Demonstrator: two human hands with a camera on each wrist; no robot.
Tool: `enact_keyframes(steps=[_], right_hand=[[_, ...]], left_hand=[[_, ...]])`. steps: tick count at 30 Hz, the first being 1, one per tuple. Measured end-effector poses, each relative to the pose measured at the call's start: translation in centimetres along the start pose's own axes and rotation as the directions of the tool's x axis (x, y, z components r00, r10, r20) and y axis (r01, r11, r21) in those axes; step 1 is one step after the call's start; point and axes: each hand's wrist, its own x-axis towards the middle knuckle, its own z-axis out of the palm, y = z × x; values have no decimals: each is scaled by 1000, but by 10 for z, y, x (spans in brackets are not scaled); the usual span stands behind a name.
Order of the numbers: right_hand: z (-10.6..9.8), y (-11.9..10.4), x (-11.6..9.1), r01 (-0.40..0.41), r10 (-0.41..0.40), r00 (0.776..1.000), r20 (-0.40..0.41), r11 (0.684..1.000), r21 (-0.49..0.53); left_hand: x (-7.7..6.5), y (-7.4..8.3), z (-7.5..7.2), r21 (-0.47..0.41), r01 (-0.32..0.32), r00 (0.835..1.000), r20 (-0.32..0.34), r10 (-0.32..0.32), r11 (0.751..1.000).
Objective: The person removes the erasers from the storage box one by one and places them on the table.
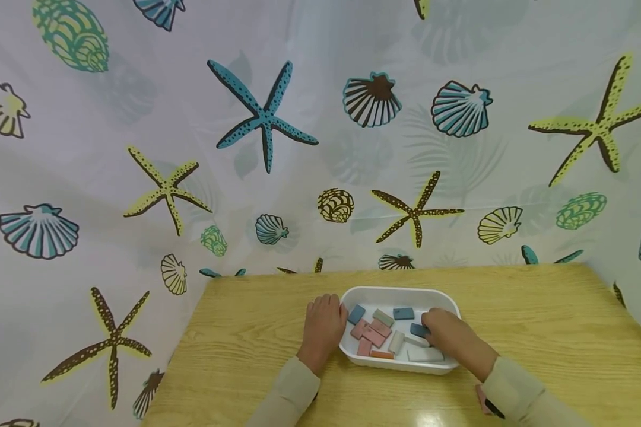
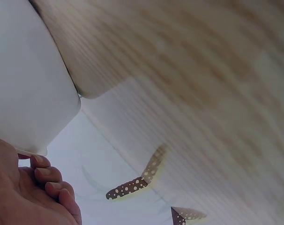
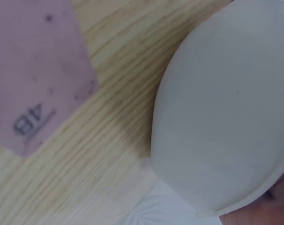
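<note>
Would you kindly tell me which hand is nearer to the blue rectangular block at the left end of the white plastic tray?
Left: the left hand is at the tray's rim, just beside the blue block; the right hand is over the tray's opposite end.

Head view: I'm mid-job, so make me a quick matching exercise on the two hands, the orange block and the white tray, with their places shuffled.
1. Left hand
2. Right hand
3. Orange block
4. White tray

A. Lying inside, along the near wall
B. At a blue block
C. Directly on the wooden table
D. At the tray's left rim

Pairs: 1-D, 2-B, 3-A, 4-C
</note>
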Motion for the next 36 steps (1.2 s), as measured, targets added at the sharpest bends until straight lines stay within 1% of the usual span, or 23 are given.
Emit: enact_keyframes(steps=[6,9,13,17,20,24,30,33,36], right_hand=[[-1,-1,0,-10,10,1000,17,1000,17],[-1,-1,0,-9,9,1000,15,1000,21],[-2,-1,0,-14,13,1000,8,999,31],[-2,-2,0,-33,33,999,13,999,38],[1,0,-1,-34,35,999,-8,999,34],[4,2,-2,-35,37,997,-64,999,39],[7,1,-2,-64,68,991,-119,997,36],[7,-2,-4,-83,92,986,-142,995,62],[6,-7,-8,-84,99,977,-189,993,84]], left_hand=[[0,1,-2,2,14,1000,17,-14,1000],[0,2,-3,-1,16,1000,14,-16,1000],[0,2,-3,-2,10,1000,-7,-10,1000],[0,2,-2,2,5,1000,-11,-5,1000],[-1,1,-1,3,5,1000,-6,-5,1000],[-1,2,-3,0,5,1000,-13,-5,1000],[-1,4,-6,9,0,1000,-23,0,1000],[-1,4,-7,5,6,1000,-11,-5,1000],[-1,4,-8,8,9,1000,0,-9,1000]])
